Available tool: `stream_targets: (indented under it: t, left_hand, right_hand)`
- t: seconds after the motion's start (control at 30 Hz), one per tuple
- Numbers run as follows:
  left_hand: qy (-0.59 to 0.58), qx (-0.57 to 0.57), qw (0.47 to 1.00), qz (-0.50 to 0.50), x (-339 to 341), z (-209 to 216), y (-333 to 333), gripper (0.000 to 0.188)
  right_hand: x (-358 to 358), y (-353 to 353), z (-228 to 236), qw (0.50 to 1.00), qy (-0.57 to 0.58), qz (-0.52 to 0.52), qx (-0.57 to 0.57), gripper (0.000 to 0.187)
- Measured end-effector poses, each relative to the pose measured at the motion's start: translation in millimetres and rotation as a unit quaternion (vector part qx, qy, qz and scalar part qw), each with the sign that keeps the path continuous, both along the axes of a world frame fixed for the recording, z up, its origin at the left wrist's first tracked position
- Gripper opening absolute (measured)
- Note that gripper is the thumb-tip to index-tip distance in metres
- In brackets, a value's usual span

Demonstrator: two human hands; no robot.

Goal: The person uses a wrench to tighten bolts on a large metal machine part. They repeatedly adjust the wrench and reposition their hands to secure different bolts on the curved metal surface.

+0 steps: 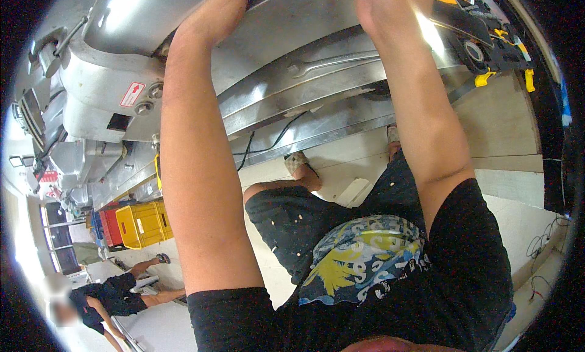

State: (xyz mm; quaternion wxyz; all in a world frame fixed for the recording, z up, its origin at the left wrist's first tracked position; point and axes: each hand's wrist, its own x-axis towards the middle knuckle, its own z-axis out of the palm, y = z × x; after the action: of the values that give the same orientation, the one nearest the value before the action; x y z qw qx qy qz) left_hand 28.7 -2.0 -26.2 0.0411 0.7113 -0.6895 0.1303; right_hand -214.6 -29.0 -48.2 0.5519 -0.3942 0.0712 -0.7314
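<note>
Both bare hands are cut off by the upper edge, only the wrist ends being shown: the left hand (228, 5) is held beside the rounded, polished steel machine housing (116, 78), and the right hand (379, 3) is held over the broad steel work surface (292, 26) near its right end. Whether the fingers are open, closed or gripping anything cannot be told. Between the forearms, a long silver open-ended metal wrench (332, 62) is laid on the steel surface, its far end covered by the right forearm. To the right, a black plastic tool case (506, 64) with yellow latches is seen lying open; a white-rimmed round roll (473, 51), an orange-handled tool (448, 0) and other small pieces too jumbled to be named are held in it. Farther off at the left, a yellow rectangular plastic crate (143, 225) is placed just beside a red plastic crate (109, 225); the contents of neither can be made out. A thin black cable (274, 146) is hung below the steel edge, and a co-worker in dark clothes (113, 297) is seen well apart at the lower left.
</note>
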Motion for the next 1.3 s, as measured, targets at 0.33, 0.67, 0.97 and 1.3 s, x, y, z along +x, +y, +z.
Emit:
stream_targets:
  t: [0.33,0.67,0.97,1.3]
  left_hand:
    - [0.032,-0.011,0.999,-0.001,-9.9,9.0,8.5,0.043]
    - [0.008,-0.083,0.994,-0.077,0.7,-3.8,-0.4,0.042]
    - [-0.033,0.033,0.998,-0.036,-11.9,4.6,0.1,0.037]
    - [0.071,0.099,0.99,0.077,-45.1,24.4,9.5,0.047]
  right_hand:
    - [40.6,77.1,-40.4,0.933,0.272,-0.146,-0.185,0.017]
    - [63.1,83.4,-54.1,0.906,0.192,-0.223,-0.304,0.021]
    - [27.1,57.5,-37.4,0.998,0.0,0.045,-0.051,0.031]
    - [11.2,59.4,-35.1,0.997,0.065,-0.031,0.006,0.05]
